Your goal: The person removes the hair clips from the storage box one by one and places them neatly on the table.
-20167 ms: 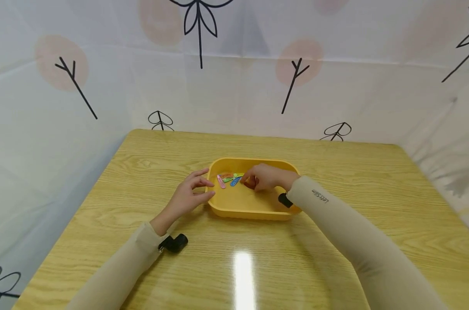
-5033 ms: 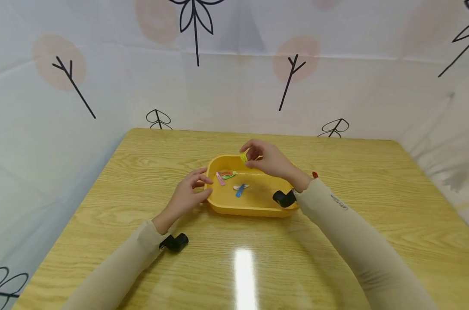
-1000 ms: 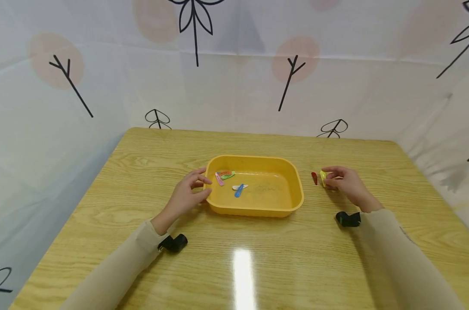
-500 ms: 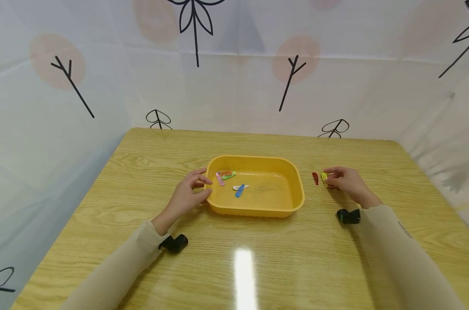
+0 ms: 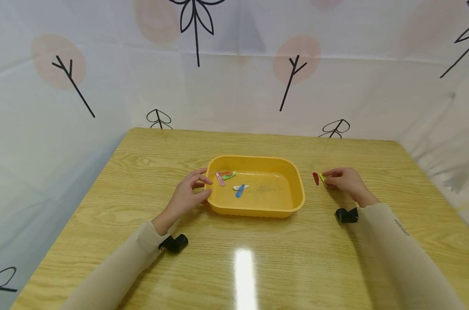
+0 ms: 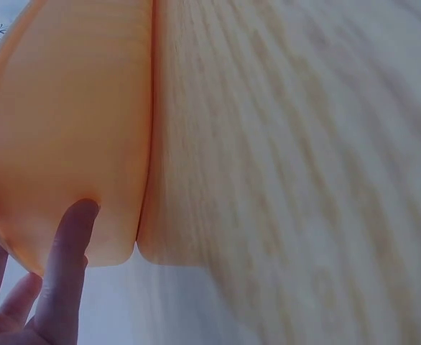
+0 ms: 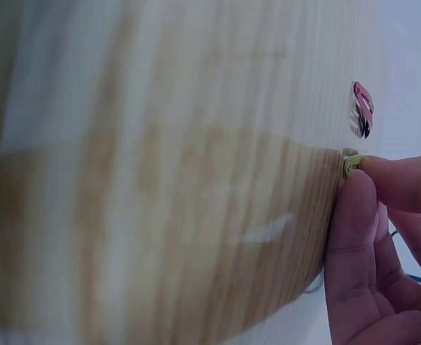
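My right hand (image 5: 347, 180) pinches a small yellow hair clip (image 7: 352, 164) between thumb and forefinger, low at the tabletop. Just left of it in the head view lies a red snap hair clip (image 5: 316, 178). Around the left end of a yellow plastic tray (image 5: 255, 212), my left hand (image 5: 186, 191) holds the rim, one digit against the outer wall in the left wrist view. Inside the tray, a blue clip (image 5: 240, 190) crosses a white clip (image 5: 246, 186). A pink clip (image 5: 220, 179), a green clip (image 5: 229, 175) and an orange clip (image 5: 224, 173) cluster at its left.
The tray stands mid-way on a wood-grain table (image 5: 203, 267). A white cloth (image 5: 234, 94) with plant drawings hangs behind the table's far edge and along its sides. Black wrist cameras sit on both cuffs.
Earlier my right hand was in the tray, then above it with the yellow clip; now it is at the table on the right. The red clip is now outside. Lately the yellow clip tilted lower.
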A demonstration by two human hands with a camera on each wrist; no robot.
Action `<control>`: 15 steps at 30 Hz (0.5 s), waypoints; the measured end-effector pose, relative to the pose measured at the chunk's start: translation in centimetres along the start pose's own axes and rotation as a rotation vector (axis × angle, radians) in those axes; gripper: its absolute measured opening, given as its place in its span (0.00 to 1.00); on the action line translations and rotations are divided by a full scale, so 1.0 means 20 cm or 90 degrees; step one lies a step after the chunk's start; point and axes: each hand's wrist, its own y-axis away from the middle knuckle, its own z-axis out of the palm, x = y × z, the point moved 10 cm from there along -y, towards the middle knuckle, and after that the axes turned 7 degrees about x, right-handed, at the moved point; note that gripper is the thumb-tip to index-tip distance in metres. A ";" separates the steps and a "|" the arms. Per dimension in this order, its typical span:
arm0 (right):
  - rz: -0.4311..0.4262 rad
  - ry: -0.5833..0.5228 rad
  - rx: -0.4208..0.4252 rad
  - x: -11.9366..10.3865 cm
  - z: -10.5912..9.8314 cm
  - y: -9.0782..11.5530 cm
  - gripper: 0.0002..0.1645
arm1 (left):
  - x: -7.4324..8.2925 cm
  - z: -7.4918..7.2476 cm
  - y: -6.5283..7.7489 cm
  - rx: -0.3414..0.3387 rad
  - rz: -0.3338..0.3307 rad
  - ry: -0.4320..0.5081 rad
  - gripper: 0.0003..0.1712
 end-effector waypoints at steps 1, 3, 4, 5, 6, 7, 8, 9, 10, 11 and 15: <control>0.001 -0.001 0.002 0.00 0.00 0.00 0.23 | 0.03 0.00 0.01 0.000 0.002 -0.001 0.09; 0.007 -0.004 0.008 0.00 -0.01 0.00 0.22 | 0.03 0.00 0.01 -0.001 0.000 0.004 0.09; 0.013 -0.014 0.014 0.01 -0.01 0.00 0.21 | 0.03 0.00 0.01 -0.001 -0.001 0.005 0.09; 0.016 -0.020 0.017 0.01 -0.02 0.00 0.21 | 0.03 0.00 0.01 -0.001 -0.002 0.006 0.09; 0.021 -0.027 0.022 0.01 -0.02 0.00 0.21 | 0.03 0.00 0.01 -0.001 -0.003 0.006 0.09; 0.022 -0.031 0.025 0.01 -0.02 0.00 0.21 | 0.03 0.00 0.02 -0.001 -0.004 0.006 0.09; 0.027 -0.033 0.027 0.01 -0.03 0.00 0.20 | 0.03 0.00 0.02 -0.001 -0.004 0.003 0.09; 0.029 -0.035 0.028 0.01 -0.02 0.00 0.21 | 0.03 0.00 0.01 0.000 -0.006 0.001 0.09; 0.031 -0.038 0.028 0.01 -0.02 0.00 0.21 | 0.02 0.00 0.01 0.000 -0.006 0.001 0.09; 0.030 -0.033 0.025 0.01 -0.02 0.00 0.22 | 0.02 0.00 0.01 0.000 -0.005 0.000 0.09; 0.028 -0.030 0.019 0.00 -0.01 0.01 0.22 | -0.06 0.01 -0.02 0.002 -0.002 0.007 0.09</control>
